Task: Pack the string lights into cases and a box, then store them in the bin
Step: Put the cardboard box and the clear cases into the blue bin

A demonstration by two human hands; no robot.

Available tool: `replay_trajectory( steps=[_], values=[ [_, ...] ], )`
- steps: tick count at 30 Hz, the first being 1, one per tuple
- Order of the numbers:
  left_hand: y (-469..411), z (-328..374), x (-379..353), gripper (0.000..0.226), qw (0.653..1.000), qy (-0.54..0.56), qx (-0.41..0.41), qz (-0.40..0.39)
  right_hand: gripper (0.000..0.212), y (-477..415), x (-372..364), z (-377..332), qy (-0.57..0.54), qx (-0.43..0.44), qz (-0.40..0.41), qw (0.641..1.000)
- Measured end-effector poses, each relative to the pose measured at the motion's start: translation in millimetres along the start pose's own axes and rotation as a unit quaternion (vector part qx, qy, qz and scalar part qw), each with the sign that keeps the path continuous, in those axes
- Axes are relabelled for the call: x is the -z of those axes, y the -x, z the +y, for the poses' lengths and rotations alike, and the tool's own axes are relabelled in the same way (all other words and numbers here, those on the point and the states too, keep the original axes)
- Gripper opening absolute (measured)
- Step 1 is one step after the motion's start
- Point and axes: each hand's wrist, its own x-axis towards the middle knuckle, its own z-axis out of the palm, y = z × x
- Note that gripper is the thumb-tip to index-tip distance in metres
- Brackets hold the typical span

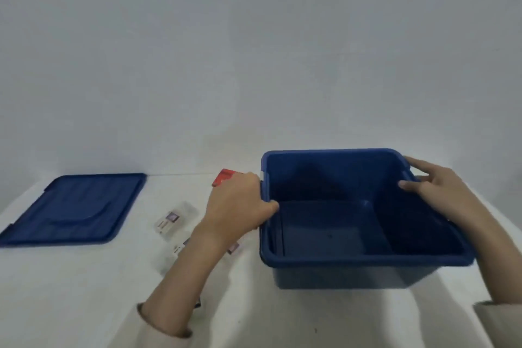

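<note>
the empty blue bin (367, 258) is gripped at both side rims by the left hand (237, 203) and right hand (440, 189), and is judged light but stiff.

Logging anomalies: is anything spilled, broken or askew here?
Nothing stands out. The bin stands upright and empty, left hand and right hand on its rim; the lid lies flat on the table, clear cases beside it.

The left hand (237, 206) grips the left rim of the dark blue plastic bin (353, 258), thumb hooked inside; the right hand (443, 192) pinches its right rim, thumb inside, fingers outside.
</note>
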Motion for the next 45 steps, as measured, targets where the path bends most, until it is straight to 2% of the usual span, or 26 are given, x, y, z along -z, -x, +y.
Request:
replay_trajectory(
  steps=[2,6,9,12,14,15,16,18,19,21,23,25,29,31,32,33,35,37,39,41,45],
  values=[
    [-9,14,-22,0.030,1.000,-0.017,-0.006,-0.022,0.051,-13,6,21,0.001,-0.009,-0.008,1.000],
    [-24,27,-50,0.024,0.997,-0.042,0.043,-0.056,0.052,-38,6,49,-0.005,-0.023,-0.035,0.999],
    [-24,22,-61,0.028,0.996,-0.034,0.064,-0.042,0.051,-45,0,59,-0.015,-0.008,-0.035,0.999],
    [-30,8,-57,0.032,0.994,0.069,0.088,-0.002,0.052,-50,-5,65,0.004,0.015,-0.022,1.000],
    [-48,-14,-53,0.022,0.993,0.081,0.082,0.038,0.052,-53,-7,68,0.017,0.019,-0.020,0.999],
    [-60,-27,-52,0.036,0.997,0.030,0.069,0.015,0.052,-54,-8,70,0.021,0.020,-0.022,0.999],
    [-70,-37,-54,0.057,0.997,-0.034,0.056,-0.042,0.052,-55,-8,70,0.026,0.023,-0.023,0.999],
    [-85,-50,-60,0.089,0.974,-0.152,0.042,-0.165,0.052,-56,-9,71,0.035,0.029,-0.024,0.999],
    [-91,-53,-65,0.095,0.961,-0.193,0.030,-0.196,0.052,-56,-9,72,0.036,0.031,-0.025,0.999],
    [-99,-60,-76,0.096,0.949,-0.243,-0.003,-0.201,0.051,-57,-9,73,0.032,0.032,-0.026,0.999],
    [-103,-58,-75,0.085,0.950,-0.270,-0.006,-0.159,0.051,-57,-9,75,0.030,0.033,-0.028,0.999],
    [-105,-48,-61,0.076,0.958,-0.266,0.037,-0.104,0.051,-57,-9,76,0.031,0.037,-0.030,0.998],
    [-104,-2,-9,0.077,0.976,-0.169,0.116,0.074,0.052,-60,-10,77,0.048,0.039,-0.031,0.998],
    [-98,33,18,0.079,0.973,-0.131,0.091,0.165,0.052,-61,-10,78,0.057,0.041,-0.029,0.997],
    [-95,52,28,0.080,0.976,-0.099,0.070,0.180,0.052,-61,-10,79,0.059,0.042,-0.029,0.997],
    [-92,72,33,0.079,0.984,-0.048,0.053,0.160,0.051,-62,-10,79,0.059,0.042,-0.029,0.997],
    [-87,108,26,0.078,0.997,0.065,0.038,0.029,0.051,-63,-10,80,0.058,0.044,-0.033,0.997],
    [-84,136,-6,0.078,0.991,0.049,0.025,-0.119,0.052,-63,-11,80,0.057,0.045,-0.032,0.997],
    [-85,152,-52,0.078,0.980,-0.016,0.010,-0.197,0.052,-64,-12,81,0.057,0.046,-0.026,0.997],
    [-86,160,-97,0.081,0.977,-0.051,0.016,-0.204,0.053,-64,-13,81,0.057,0.042,-0.020,0.997],
    [-89,171,-145,0.082,0.984,-0.040,0.055,-0.164,0.055,-63,-14,79,0.058,0.040,-0.015,0.997]
  ],
)
